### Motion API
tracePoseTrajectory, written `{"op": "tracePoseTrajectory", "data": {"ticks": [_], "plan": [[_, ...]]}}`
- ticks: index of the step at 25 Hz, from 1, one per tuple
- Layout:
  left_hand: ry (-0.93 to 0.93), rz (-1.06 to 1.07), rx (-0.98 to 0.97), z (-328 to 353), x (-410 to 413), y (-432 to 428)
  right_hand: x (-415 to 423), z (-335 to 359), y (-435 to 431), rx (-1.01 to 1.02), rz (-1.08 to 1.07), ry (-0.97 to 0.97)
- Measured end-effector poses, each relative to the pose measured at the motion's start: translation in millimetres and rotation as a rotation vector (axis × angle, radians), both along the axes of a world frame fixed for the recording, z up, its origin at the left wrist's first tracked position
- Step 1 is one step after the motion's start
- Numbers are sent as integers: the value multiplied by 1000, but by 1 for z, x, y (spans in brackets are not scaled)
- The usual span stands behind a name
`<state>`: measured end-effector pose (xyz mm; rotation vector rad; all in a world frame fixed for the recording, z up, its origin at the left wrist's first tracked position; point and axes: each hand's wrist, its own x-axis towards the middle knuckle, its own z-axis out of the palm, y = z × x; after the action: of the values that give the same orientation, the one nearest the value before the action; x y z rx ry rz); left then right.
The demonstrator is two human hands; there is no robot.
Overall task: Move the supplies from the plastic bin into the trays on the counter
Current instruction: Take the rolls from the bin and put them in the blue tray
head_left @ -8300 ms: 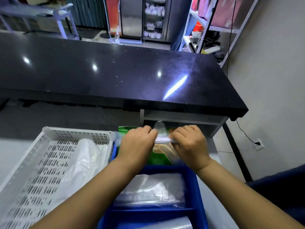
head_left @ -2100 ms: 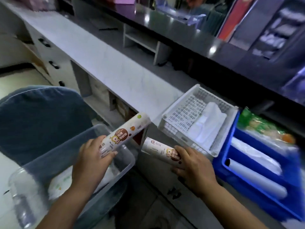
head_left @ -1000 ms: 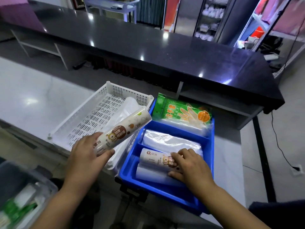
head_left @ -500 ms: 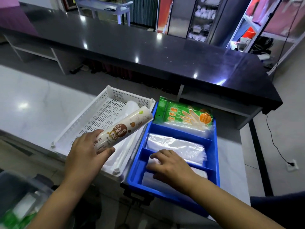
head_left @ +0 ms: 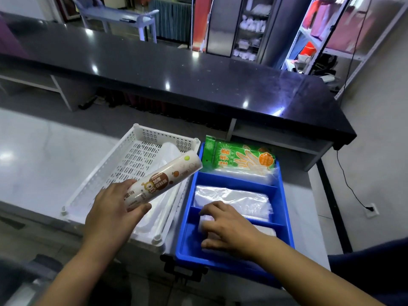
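pale counter (head_left: 44, 168) under white tray (head_left: 141, 130) and blue tray (head_left: 234, 181)

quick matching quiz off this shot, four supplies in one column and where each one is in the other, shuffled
Things
1. printed plastic wrap roll
2. green glove packet
3. stack of clear plastic bags
4. white roll

Places
A. far end of the blue tray
B. near compartment of the blue tray, under the right hand
C. held in the left hand, above the white basket tray
D. middle compartment of the blue tray

Pairs: 1-C, 2-A, 3-D, 4-B
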<state>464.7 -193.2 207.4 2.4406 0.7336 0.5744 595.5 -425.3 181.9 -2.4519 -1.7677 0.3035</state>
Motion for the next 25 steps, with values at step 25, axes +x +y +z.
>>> {"op": "tracePoseTrajectory", "data": {"ticks": [25], "plan": [[403,-885,238,-49,67,-118,6,91,-114,1173,-950,298]]}}
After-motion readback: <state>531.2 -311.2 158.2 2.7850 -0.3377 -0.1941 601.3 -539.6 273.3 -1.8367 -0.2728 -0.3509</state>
